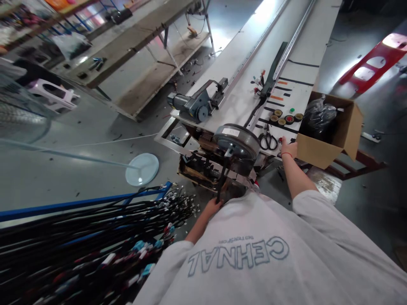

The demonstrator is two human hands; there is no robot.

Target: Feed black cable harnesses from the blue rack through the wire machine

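Note:
My left hand (213,206) is low in front of my shirt, closed on a black cable (221,182) that runs up towards the round, drum-like part of a machine (237,140). At the near edge of the long white bench (267,63), my right hand (289,148) has its fingers curled by a small red item. What those fingers hold, if anything, I cannot make out. Black-handled scissors (268,140) lie just left of that hand. Beyond them sit several tape rolls (282,122). Another black cable (254,112) stretches along the bench from the drum.
A cardboard box (319,150) with black plastic inside stands right of the bench. A motor unit (193,103) is mounted on the bench's left side. Bundled black wire harnesses (95,237) hang on a blue rack at lower left. A red stool (372,63) lies at right.

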